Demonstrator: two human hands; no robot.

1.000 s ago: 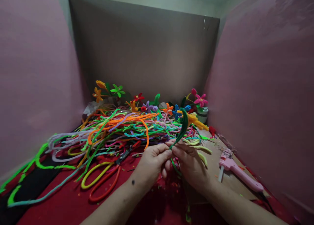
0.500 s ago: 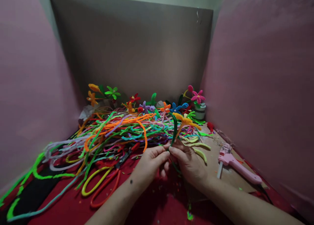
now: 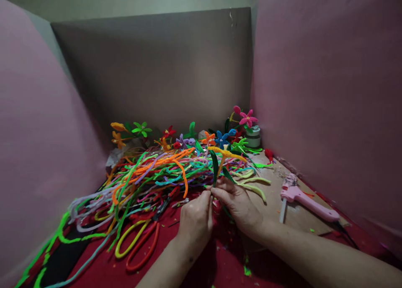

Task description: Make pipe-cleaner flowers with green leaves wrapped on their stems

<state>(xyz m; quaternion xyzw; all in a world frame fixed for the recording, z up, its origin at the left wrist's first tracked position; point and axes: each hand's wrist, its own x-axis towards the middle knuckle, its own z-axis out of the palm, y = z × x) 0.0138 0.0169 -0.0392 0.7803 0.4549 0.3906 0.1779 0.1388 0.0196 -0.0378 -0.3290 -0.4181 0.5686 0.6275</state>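
A yellow pipe-cleaner flower stands upright above my two hands, a dark green leaf at its left and a second green leaf at its right. My right hand pinches its stem between thumb and fingers just below the leaves. My left hand is closed, back turned up, its fingertips meeting the right thumb at the stem. The lower stem is mostly hidden by the hands. Left of my left hand lie scissors with one yellow and one red handle loop.
A large heap of coloured pipe cleaners spreads across the left and middle. Finished pipe-cleaner flowers line the back by the grey wall. At right, a pink glue gun rests on a cardboard sheet. Pink panels flank both sides.
My left hand has rolled over so its back now faces up, with the fingers tucked in. The flower has turned and a second leaf shows at its right. The head view has shifted.
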